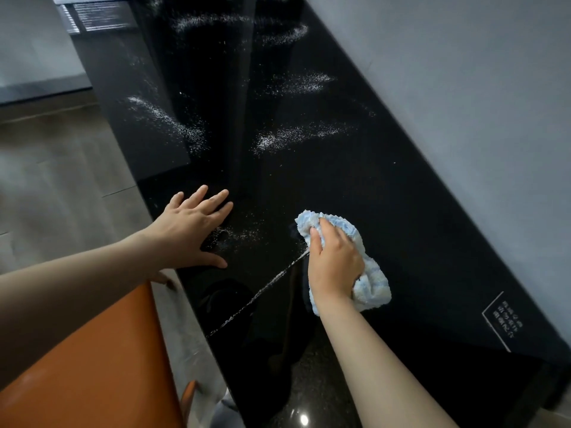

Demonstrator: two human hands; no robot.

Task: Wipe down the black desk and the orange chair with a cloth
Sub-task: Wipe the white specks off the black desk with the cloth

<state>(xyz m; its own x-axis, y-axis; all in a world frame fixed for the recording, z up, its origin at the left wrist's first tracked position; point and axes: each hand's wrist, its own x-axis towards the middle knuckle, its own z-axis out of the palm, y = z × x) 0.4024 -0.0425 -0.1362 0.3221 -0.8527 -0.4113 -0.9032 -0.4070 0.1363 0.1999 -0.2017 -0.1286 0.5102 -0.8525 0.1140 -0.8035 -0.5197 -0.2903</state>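
The glossy black desk runs from the lower middle to the top of the view along a wall. Streaks of white powder lie scattered over its far half, and a thin white line trails back from the cloth. My right hand grips a crumpled blue and white cloth and presses it on the desk. Near the desk's left edge, my left hand rests flat with fingers spread. The orange chair fills the lower left corner, beside the desk.
A grey wall borders the desk on the right. A white printed label sits on the desk near its right edge. Wood-look floor lies to the left of the desk.
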